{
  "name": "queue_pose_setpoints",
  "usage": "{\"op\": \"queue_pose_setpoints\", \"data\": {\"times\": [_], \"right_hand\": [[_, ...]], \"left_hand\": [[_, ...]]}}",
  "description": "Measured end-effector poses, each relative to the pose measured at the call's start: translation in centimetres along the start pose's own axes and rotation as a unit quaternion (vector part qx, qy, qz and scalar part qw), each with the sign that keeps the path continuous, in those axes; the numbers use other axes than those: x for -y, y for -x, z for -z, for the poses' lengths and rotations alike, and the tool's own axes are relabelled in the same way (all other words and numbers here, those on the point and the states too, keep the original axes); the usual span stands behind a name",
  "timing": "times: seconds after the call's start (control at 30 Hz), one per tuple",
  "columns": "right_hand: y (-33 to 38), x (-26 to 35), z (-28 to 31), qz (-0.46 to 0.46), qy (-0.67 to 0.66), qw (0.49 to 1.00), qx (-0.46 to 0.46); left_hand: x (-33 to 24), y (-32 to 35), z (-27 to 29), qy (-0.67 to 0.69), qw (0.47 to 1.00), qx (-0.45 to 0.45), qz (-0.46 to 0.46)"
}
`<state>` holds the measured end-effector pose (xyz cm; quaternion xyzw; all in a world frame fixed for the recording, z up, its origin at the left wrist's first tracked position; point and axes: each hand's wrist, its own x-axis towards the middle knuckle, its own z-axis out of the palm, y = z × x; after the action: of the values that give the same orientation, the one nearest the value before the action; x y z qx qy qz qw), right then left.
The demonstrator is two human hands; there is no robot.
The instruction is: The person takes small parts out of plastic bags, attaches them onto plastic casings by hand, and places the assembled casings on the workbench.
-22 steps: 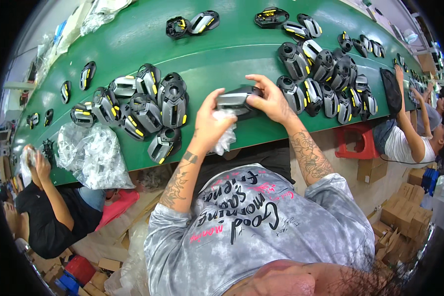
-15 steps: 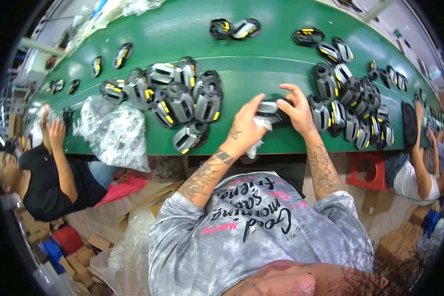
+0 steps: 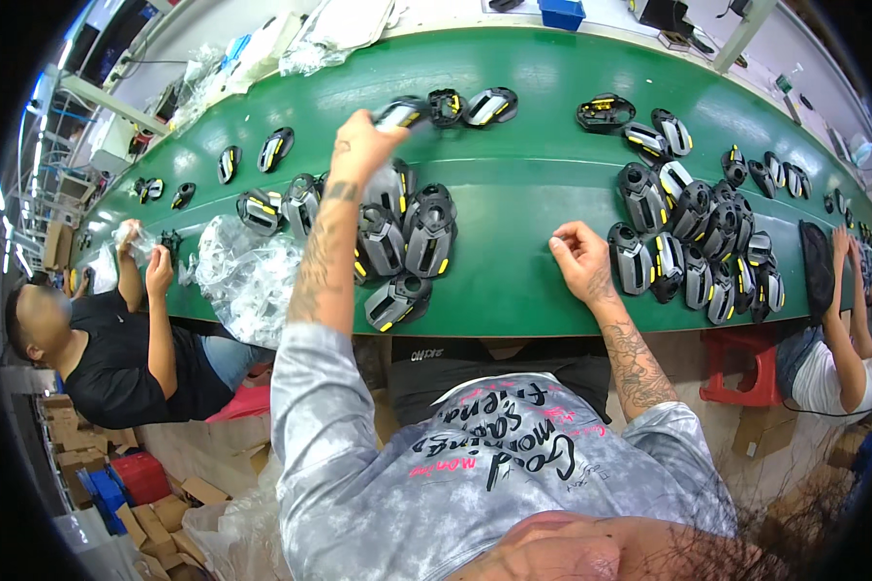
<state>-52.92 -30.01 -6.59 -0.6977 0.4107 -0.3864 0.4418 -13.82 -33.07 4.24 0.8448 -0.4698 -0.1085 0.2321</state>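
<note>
My left hand [image 3: 363, 145] stretches far over the green table, fingers closed on a black-and-grey oval plastic housing [image 3: 402, 113], blurred by motion. The piece is beside a black housing [image 3: 446, 107] and a grey one with yellow tabs [image 3: 491, 107]. Under my left forearm lies a cluster of similar housings [image 3: 429, 232], partly hidden by the arm. My right hand [image 3: 583, 263] hovers near the table's front edge, fingers loosely curled, thumb apart, nothing visible in it. To its right sits another cluster of grey-and-black housings [image 3: 693, 213].
Crumpled clear plastic bags [image 3: 247, 281] lie at the table's left front. A person in black [image 3: 126, 358] works on the left; another in white [image 3: 833, 373] sits right, near a black pouch [image 3: 812, 257]. A red stool [image 3: 741, 368] stands below the front edge.
My left hand has carried the housing from the front middle to the far left. My right hand has let go of it. The view has tilted upward. Plastic film no longer shows at my hands.
</note>
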Motion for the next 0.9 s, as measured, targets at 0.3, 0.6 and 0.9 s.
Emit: {"op": "queue_pose_setpoints", "data": {"times": [0.3,0.6,0.9], "right_hand": [[-0.1,0.1,0.4,-0.007,-0.001,1.0,-0.024],[-0.1,-0.5,0.1,-0.009,0.009,0.999,-0.035],[-0.2,-0.3,0.2,-0.012,0.024,0.999,-0.032]], "left_hand": [[-3.2,-2.8,-5.0,-0.186,0.969,-0.007,-0.164],[-5.2,-3.7,-8.6,-0.173,0.965,-0.026,-0.194],[4.7,7.4,4.3,0.464,0.886,-0.013,0.016]]}}
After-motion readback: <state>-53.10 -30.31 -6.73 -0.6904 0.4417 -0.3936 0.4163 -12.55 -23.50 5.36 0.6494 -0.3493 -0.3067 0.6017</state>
